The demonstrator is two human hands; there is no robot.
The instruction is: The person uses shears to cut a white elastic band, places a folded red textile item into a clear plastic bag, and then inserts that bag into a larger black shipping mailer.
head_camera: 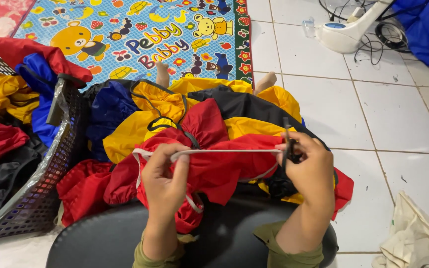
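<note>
My left hand (164, 181) pinches a white drawstring cord (224, 152) that runs taut across to my right hand (310, 168). In my right hand sits a small black cord stopper (290, 149) at the cord's end. Under both hands lies a red drawstring bag (219, 168), bunched on a pile of yellow, black and blue fabric bags (194, 106). The pile rests on a round black seat (110, 240) in front of me. My feet (266, 82) show beyond the pile.
A dark plastic basket (50, 173) at the left holds more red, yellow and blue bags. A colourful cartoon play mat (140, 34) lies ahead. On the white floor tiles are a white appliance with cables (348, 30), blue cloth (428, 27) and cream cloth (413, 233).
</note>
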